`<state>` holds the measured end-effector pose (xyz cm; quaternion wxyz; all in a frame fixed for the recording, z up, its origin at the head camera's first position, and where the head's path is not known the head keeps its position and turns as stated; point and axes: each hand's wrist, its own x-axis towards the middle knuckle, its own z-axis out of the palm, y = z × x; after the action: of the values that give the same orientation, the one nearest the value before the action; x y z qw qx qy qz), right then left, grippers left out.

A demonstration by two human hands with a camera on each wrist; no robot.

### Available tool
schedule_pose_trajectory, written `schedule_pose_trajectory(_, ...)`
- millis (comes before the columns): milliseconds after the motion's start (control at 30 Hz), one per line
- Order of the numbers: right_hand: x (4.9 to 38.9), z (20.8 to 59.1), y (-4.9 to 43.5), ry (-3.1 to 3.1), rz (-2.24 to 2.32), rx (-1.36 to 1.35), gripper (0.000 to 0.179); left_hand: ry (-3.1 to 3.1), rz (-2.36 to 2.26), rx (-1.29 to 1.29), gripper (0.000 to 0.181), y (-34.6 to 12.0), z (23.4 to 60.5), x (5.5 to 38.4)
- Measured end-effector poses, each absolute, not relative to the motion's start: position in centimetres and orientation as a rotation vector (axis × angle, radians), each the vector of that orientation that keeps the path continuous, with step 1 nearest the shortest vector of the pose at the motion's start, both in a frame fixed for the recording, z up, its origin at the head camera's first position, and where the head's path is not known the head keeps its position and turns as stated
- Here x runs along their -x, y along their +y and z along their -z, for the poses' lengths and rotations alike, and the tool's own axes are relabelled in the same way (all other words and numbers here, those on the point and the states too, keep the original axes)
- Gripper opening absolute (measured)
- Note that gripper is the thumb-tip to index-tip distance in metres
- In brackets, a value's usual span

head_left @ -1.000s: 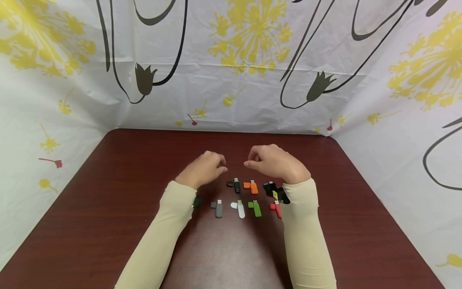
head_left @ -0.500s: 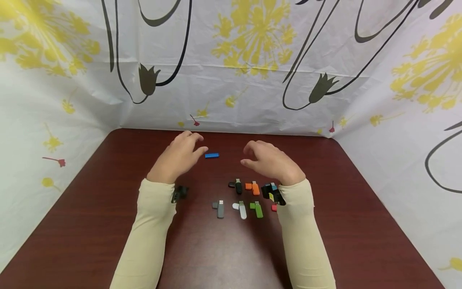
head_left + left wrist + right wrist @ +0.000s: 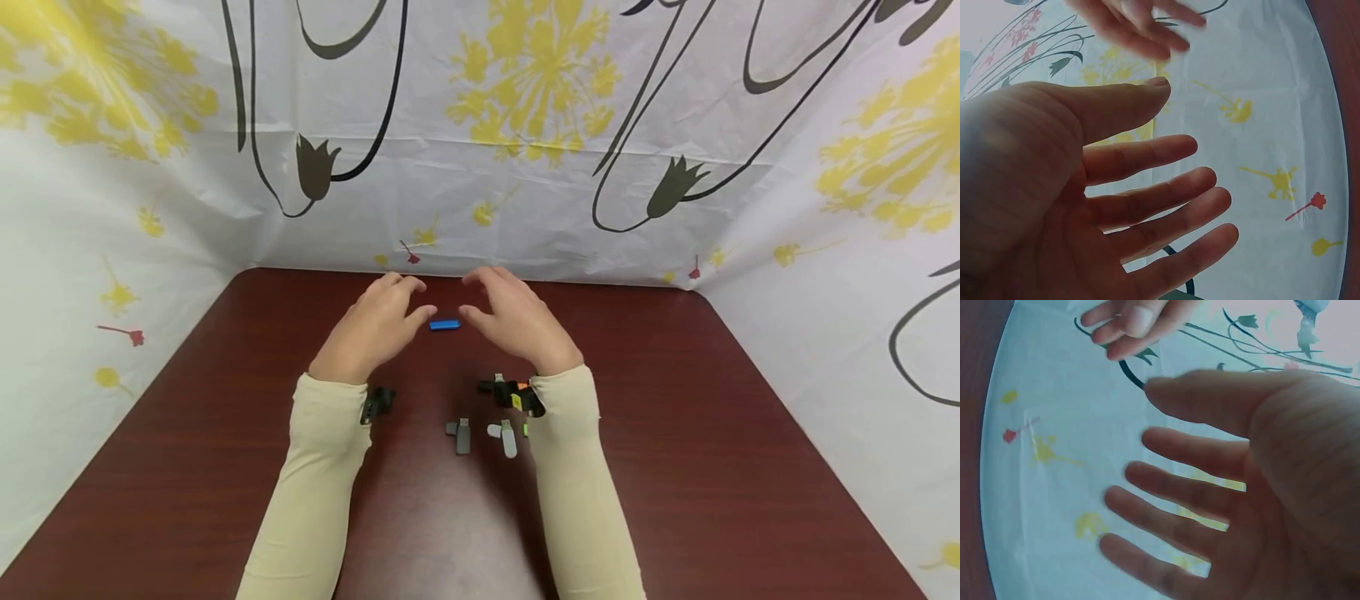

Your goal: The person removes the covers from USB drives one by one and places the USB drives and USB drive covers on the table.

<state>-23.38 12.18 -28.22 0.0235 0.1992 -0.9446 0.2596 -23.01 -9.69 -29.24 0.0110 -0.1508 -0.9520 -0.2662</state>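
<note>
A blue USB flash drive (image 3: pixel 445 325) lies on the table's far part, between my two hands. To its left, my left hand (image 3: pixel 367 329) hovers with fingers loosely bent and nothing in them; its palm and spread fingers fill the left wrist view. My right hand (image 3: pixel 517 321) is held on the other side of the drive, also holding nothing, its fingers spread in the right wrist view. Nearer to me lie a grey USB drive (image 3: pixel 463 440) and a white one (image 3: pixel 509 442), each with its cap off beside it. A green drive (image 3: pixel 527 429) shows only a sliver beside my right sleeve.
Behind the white drive, a black drive (image 3: pixel 499 378) and an orange one (image 3: pixel 522 386) are partly covered by the right wrist camera (image 3: pixel 534 403). Another camera (image 3: pixel 377 404) sits at my left cuff. A patterned white sheet (image 3: pixel 450 167) bounds the dark red table (image 3: pixel 735 467).
The left hand has moved left and away, bringing the blue USB drive into sight. My right hand has shifted left and forward; its sleeve now hides the red drive and most of the green one.
</note>
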Motion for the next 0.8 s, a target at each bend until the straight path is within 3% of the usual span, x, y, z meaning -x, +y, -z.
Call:
schedule_pose_trajectory(500, 30.3, 34.2, 9.0, -3.004, -0.869, -0.551, 0.062, -2.787, 0.877, 0.494, 0.039, -10.0, 29.0, 23.2)
schedule_pose_trajectory(800, 31.7, 37.7, 8.2, -3.338, -0.847, -0.564, 0.067, -2.825, 0.879, 0.516, 0.04, -9.8, 29.2, 23.2)
